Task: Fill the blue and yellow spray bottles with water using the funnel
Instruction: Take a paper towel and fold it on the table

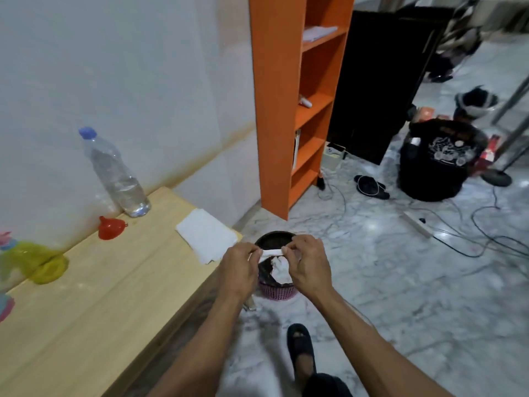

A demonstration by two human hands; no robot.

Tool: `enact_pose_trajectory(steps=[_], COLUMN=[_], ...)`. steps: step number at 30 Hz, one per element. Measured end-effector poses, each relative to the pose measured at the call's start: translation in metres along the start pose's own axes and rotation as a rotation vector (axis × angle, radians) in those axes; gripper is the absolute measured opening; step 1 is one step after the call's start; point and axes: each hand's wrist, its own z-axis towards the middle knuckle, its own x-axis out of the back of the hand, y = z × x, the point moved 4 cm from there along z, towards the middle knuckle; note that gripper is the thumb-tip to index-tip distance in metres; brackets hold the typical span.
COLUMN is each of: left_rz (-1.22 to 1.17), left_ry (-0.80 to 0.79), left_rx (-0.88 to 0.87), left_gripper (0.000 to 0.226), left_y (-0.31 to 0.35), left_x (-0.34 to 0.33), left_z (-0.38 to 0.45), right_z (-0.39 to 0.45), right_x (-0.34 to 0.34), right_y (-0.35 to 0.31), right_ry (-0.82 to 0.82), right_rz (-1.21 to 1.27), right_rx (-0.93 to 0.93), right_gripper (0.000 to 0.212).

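My left hand [239,267] and my right hand [307,260] together pinch a strip of white tissue [270,252] over a small pink waste basket [276,290] on the floor. More crumpled white tissue lies inside the basket. On the wooden table [100,310], a red funnel [110,227] lies on its side near the wall. A clear water bottle [117,174] with a blue cap stands behind it, partly filled. The yellow spray bottle [37,260] stands at the left edge, blurred. Something blue at the far left edge [5,306] is cut off.
A stack of white tissues [206,234] lies on the table's far corner. An orange shelf [297,104] stands against the wall. A black bin [438,161], slippers [370,186] and cables [486,224] are spread over the marble floor. My sandalled foot [302,348] is below the basket.
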Motion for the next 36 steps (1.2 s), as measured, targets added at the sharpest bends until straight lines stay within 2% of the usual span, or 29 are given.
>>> enact_pose_trajectory(steps=[11,17,21,24,28,33,36], left_rz=[0.115,0.139,0.209,0.239,0.244,0.292,0.321], left_ry=[-0.159,-0.184,-0.294,-0.364,-0.324,-0.320,-0.347], left_rx=[0.189,0.270,0.258,0.288,0.326,0.355,0.327], left_gripper=[0.017,0.014,0.029,0.025,0.012,0.009,0.011], left_y=[-0.001,-0.013,-0.038,-0.051,-0.062,-0.079,-0.086], left_x=[-0.125,-0.187,-0.222,-0.241,-0.254,-0.269,-0.277], left_z=[0.128,0.195,0.224,0.242,0.263,0.276,0.282], right_z=[0.127,0.197,0.230,0.247,0.262,0.270,0.273], right_x=[-0.045,-0.073,-0.094,-0.104,-0.118,-0.134,-0.145], right_y=[0.120,0.165,0.192,0.205,0.220,0.237,0.244], right_ry=[-0.167,-0.328,-0.410,-0.419,-0.464,-0.459,-0.511], right_rz=[0.014,-0.071,-0.048,-0.010,0.004,-0.001,-0.023], right_rx=[-0.218,-0.195,-0.204,-0.208,-0.245,-0.289,-0.326], right_gripper=[0.023,0.026,0.021,0.017,0.016,0.013,0.011])
